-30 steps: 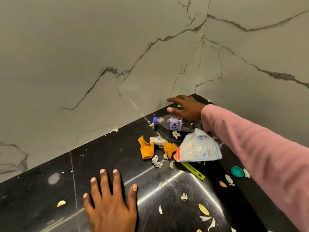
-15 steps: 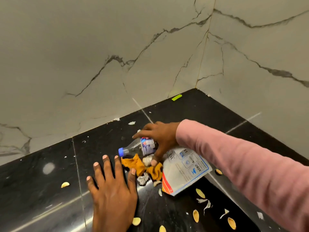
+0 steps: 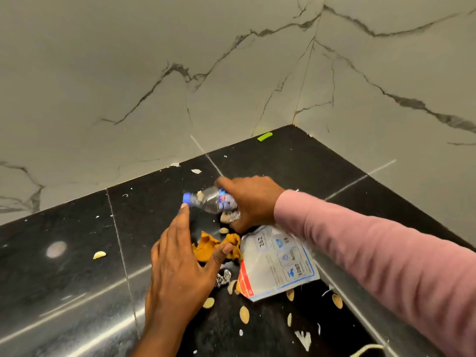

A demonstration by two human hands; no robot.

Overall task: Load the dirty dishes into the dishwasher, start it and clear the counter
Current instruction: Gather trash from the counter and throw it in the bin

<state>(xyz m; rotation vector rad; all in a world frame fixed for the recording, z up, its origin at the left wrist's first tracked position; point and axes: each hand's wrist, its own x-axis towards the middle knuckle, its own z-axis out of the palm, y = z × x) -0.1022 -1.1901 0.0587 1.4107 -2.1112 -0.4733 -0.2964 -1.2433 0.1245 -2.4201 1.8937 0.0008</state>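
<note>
counter (image 3: 77, 253) littered; right hand (image 3: 253, 202) grips plastic bottle (image 3: 211, 200), left hand (image 3: 180, 269) spread open, empty, over orange scraps (image 3: 206, 247)

A single head-worn wide-angle view looks forward and steeply down, close over the black worktop (image 3: 77, 253), which fills the lower frame; marble walls (image 3: 128, 73) meeting in a corner fill the upper half.

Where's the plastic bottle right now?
Centre of the head view, the plastic bottle lies sideways in the right hand, its blue cap pointing left, just above the orange peels.
</note>
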